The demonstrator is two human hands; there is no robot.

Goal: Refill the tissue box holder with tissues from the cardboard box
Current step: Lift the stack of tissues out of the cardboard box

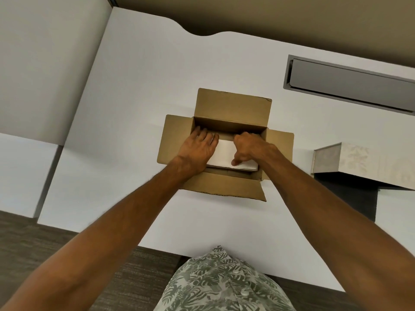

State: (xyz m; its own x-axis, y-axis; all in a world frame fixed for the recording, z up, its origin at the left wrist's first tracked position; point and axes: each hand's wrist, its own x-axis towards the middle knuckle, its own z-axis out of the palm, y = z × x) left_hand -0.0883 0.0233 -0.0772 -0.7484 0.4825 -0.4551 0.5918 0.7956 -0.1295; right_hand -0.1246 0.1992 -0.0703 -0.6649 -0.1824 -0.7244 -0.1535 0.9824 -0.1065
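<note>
White rectangular tissue stack (226, 153): inside open brown cardboard box (231, 106), desk (134, 108) centre. Likely light, soft, compressible; take by both short ends. Left hand (197, 149) flat on it, right hand (251, 149) pinching it. Pale patterned tissue box holder (359, 160) at three o'clock.

Four spread flaps are ringing the cardboard box (232, 108) mouth; both hands are filling it. White table (134, 108) is lying bare from six through eleven o'clock (tissue box holder (363, 162) obstructing three o'clock).

Matt brown cardboard box (232, 106), soft white paper tissues (224, 153), smooth white table (134, 108).
</note>
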